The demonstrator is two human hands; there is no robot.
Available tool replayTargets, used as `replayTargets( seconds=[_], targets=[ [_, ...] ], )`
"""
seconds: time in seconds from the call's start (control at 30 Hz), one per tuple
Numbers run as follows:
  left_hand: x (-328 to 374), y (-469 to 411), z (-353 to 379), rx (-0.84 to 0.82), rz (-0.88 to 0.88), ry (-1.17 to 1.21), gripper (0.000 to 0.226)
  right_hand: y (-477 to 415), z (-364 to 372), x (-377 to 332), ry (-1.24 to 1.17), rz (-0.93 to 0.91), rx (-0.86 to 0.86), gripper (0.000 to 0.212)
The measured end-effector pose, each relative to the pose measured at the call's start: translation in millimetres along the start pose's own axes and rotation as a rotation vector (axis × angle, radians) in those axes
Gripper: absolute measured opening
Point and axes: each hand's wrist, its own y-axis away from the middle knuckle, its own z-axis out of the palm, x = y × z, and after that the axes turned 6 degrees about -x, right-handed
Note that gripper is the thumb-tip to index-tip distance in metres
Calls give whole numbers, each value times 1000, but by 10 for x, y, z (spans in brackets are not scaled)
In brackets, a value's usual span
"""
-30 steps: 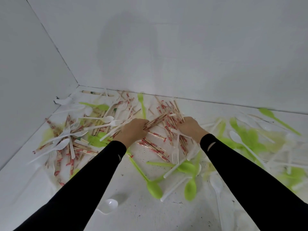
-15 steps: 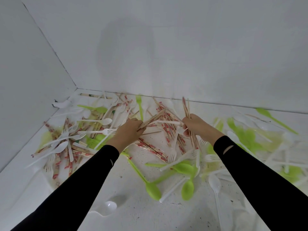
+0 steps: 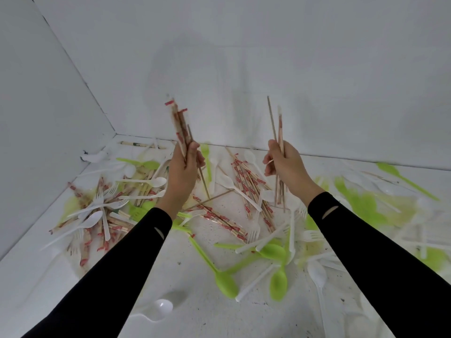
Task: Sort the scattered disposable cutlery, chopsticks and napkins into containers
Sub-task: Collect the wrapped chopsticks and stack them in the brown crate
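My left hand [image 3: 181, 176] grips a bundle of chopsticks [image 3: 179, 125] in red-printed wrappers, held upright above the white floor. My right hand [image 3: 289, 167] grips a thinner bundle of chopsticks [image 3: 277, 123], also upright, their lower ends hanging below the fist. Under both hands lies a scattered pile: more wrapped chopsticks [image 3: 246, 181], white plastic spoons [image 3: 151, 182] and forks [image 3: 114, 204], and green spoons [image 3: 225, 284]. No napkins or containers show.
White walls meet in a corner [image 3: 114, 135] at the far left. More green and white cutlery [image 3: 361, 203] spreads blurred to the right. A single white spoon [image 3: 158, 308] lies near the front. Bare speckled floor [image 3: 195, 313] sits between my arms.
Both hands closed on chopsticks in the pile, then lifted them. The bundles swung from lying flat to standing upright, well above the floor.
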Motion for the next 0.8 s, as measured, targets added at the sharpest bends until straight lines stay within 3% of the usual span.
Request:
replayTargets(
  seconds=[0.13, 0.27, 0.43, 0.53, 0.63, 0.7, 0.8],
  targets=[
    [-130, 157, 115, 55, 19, -74, 22, -66, 187, 38, -28, -133, -50, 16],
    [-339, 317, 191, 7, -51, -129, 15, -108, 340, 211, 0, -101, -5, 13],
    [-503, 407, 223, -75, -87, -289, 11, -183, 406, 347, 95, 57, 13, 45],
    [-496, 377, 231, -113, -76, -300, 10, -305, 371, 377, 331, 114, 33, 37],
    [-380, 285, 277, -69, -101, -291, 20, -365, 296, 533, 771, 190, -36, 34],
    [-370, 200, 263, -62, -85, -417, 26, -330, 289, 659, 1011, 181, -75, 27],
    [-406, 125, 170, -189, -114, -629, 35, -243, 308, 758, 1202, 144, -90, 17]
  ],
)
